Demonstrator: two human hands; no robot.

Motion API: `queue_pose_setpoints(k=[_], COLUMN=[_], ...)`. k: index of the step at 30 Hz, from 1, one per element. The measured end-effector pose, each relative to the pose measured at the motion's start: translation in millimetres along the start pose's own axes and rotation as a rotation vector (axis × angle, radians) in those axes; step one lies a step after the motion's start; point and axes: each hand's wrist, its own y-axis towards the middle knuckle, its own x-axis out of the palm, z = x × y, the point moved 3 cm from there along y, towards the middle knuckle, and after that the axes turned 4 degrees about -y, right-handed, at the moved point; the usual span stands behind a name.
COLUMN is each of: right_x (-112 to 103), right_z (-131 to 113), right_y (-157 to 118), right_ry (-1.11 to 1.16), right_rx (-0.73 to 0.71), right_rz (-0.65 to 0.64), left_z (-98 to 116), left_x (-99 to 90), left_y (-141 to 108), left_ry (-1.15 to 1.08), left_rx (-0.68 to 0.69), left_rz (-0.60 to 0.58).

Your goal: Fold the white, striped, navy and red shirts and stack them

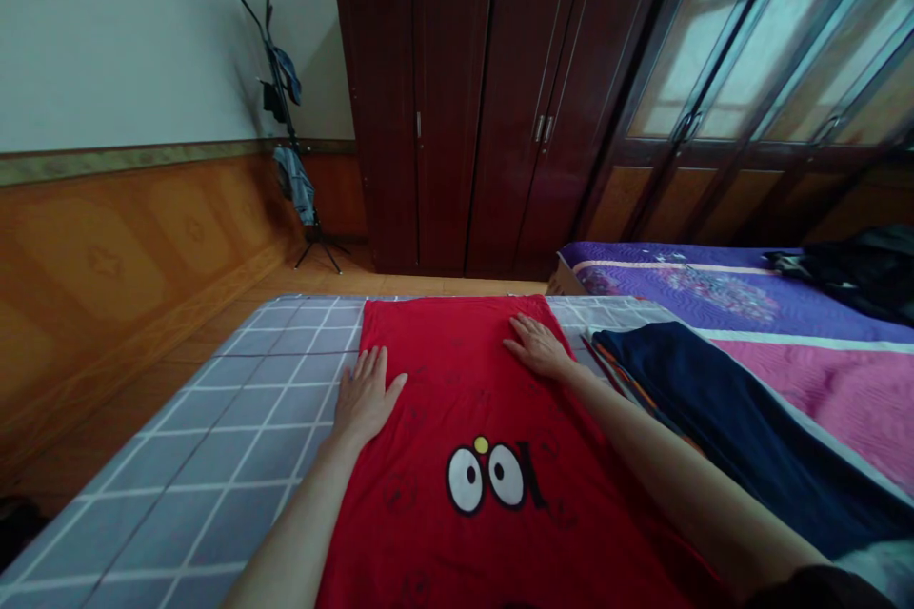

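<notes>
A red garment [457, 400] with a print of two big white eyes and a yellow dot lies spread out in front of me, its far edge near the end of the checked sheet. My left hand [366, 395] rests flat on its left edge, fingers stretched and thumb apart. Farther up, on the right side of the cloth, my right hand [539, 347] lies flat with fingers extended. Neither hand grips anything. The near end of the garment runs out of view at the bottom.
A grey checked sheet [249, 409] covers the surface beneath. Dark blue folded clothing [714, 390] lies to the right, beside a purple and pink bed cover [685, 285]. Beyond stand a dark red wardrobe [449, 95] and a coat rack [286, 105].
</notes>
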Motion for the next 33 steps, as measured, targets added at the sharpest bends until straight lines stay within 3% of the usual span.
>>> queue_pose_setpoints(k=[6,13,15,20,23,29,33], right_x=[2,2,-1,-2,-3,-9,-9], right_z=[-16,-68,-92,-181,-213,-221,-225], right_y=[0,-4,-9,-33,-41,-67,-105], right_ry=[-0.015,0.023,0.044,0.124,0.158,0.194,0.237], right_rx=[0.133,-0.025,-0.084,-0.406,-0.491,-0.553,-0.792], right_rz=[0.042,0.042,0.042,0.04,0.056,0.054,0.052], left_z=[-24,-36,-38,-45,-51,-51,-49], left_x=[-6.0,-5.9,-5.8,-8.2,-9.5,-11.3,-13.1], left_y=[5,11,12,15,17,15,14], left_ry=[-0.065,-0.103,-0.116,-0.153,-0.168,-0.175,-0.175], left_rx=[-0.096,-0.168,-0.195,-0.248,-0.285,-0.289,-0.279], left_rz=[0.11,0.209,0.228,0.267,0.291,0.3,0.301])
